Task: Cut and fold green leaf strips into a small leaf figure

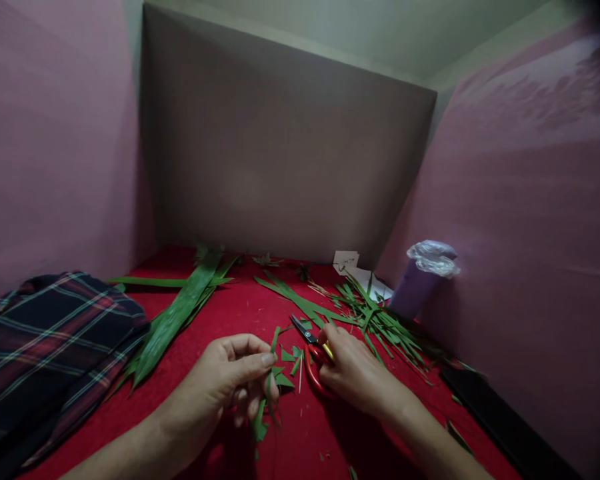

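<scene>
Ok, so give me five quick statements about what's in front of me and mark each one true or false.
1. The right hand is on the handles of the red-handled scissors. True.
2. The left hand is holding a purple container. False: it pinches a narrow green leaf strip; the purple container stands by the right wall.
3. The surface under the hands is yellow. False: it is a red surface.
4. A dark plaid cloth lies on the left side. True.
5. A long black object lies beside the left wall. False: the long black object is on the right.
</scene>
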Demonstrator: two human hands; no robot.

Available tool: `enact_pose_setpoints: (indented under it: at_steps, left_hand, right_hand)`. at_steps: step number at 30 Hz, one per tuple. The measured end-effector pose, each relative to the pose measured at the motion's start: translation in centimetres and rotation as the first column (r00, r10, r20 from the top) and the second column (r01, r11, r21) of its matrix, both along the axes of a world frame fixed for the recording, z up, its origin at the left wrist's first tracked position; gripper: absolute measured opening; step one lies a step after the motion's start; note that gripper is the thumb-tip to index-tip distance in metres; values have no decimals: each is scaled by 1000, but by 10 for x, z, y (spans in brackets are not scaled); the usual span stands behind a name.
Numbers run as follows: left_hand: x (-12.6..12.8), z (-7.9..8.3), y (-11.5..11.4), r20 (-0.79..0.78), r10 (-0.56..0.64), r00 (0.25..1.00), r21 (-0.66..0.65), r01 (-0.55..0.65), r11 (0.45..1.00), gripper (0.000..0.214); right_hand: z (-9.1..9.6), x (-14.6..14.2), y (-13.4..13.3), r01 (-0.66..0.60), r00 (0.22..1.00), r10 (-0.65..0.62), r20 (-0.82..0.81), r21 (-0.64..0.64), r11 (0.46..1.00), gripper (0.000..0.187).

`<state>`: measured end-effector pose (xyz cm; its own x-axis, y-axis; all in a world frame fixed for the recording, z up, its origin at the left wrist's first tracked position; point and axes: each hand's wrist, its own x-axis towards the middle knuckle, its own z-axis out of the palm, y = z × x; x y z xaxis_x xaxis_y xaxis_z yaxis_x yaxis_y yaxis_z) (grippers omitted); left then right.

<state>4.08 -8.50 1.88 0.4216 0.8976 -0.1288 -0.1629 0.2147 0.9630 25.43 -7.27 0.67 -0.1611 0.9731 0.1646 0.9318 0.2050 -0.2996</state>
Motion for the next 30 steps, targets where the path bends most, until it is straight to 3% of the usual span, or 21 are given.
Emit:
enact_pose_setpoints:
  at_steps: [4, 8, 11, 15, 18, 24, 30]
  left_hand:
    - [-1, 1, -1, -6, 38, 999, 26, -38, 999, 19]
    - [-1, 3, 0, 7, 70, 997, 44, -71, 997, 17]
    - [-2, 3, 3, 20, 130, 991, 67, -131, 989, 16]
    - [-3, 4, 5, 40, 205, 978, 106, -208, 972, 17]
    - [-4, 6, 4, 66, 236, 969, 88, -242, 966, 16]
    - [-4, 5, 3, 64, 237, 969, 100, -242, 965, 14]
    - [-3, 1, 4, 31, 195, 980, 127, -198, 972, 14]
  right_hand:
    - [-3, -4, 4, 50, 932, -85, -352, -109, 993, 22]
    - [3, -17, 3, -34, 651, -169, -740, -251, 967, 24]
    - [12, -29, -6, -207, 487, -124, -865, -252, 945, 42]
    - [17, -40, -20, -358, 395, -57, -917, -211, 910, 43]
    - [19, -41, -29, -371, 459, 19, -888, -172, 913, 39]
    - [22, -40, -36, -311, 767, 248, -591, -4, 951, 34]
    - [13, -44, -35, -273, 845, 279, -457, 82, 959, 38]
